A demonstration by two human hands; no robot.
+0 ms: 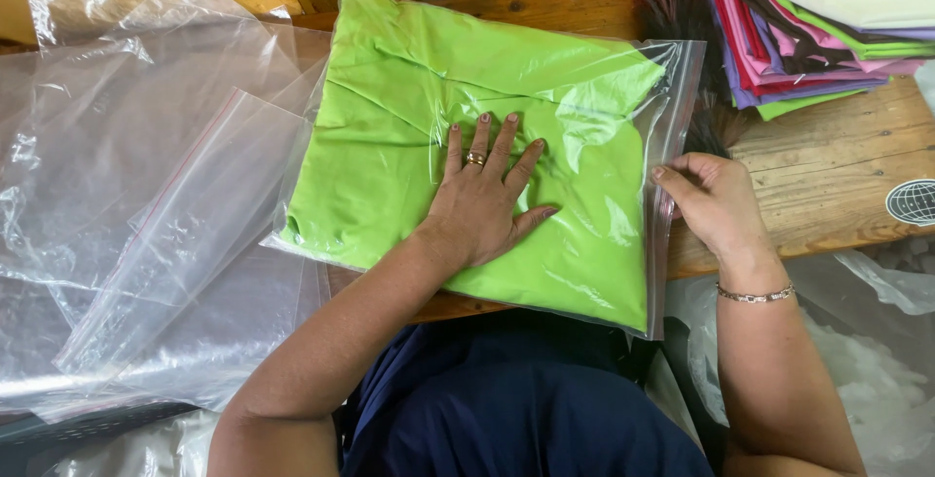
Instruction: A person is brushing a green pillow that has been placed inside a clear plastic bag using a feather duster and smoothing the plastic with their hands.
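A folded lime-green cloth [390, 136] lies inside a clear zip bag [672, 78] on the wooden table [828, 165]. My left hand [482, 200] presses flat on the bag's middle, fingers spread, a ring on one finger. At the bag's right edge my right hand [711, 204], with a bracelet at the wrist, pinches the zip strip between thumb and fingers.
Several empty clear zip bags [146, 195] lie piled at the left. A stack of folded coloured cloths [808, 29] sits at the back right, with a dark brush [677, 10] beside it. A bag of white filling [867, 370] is at the lower right.
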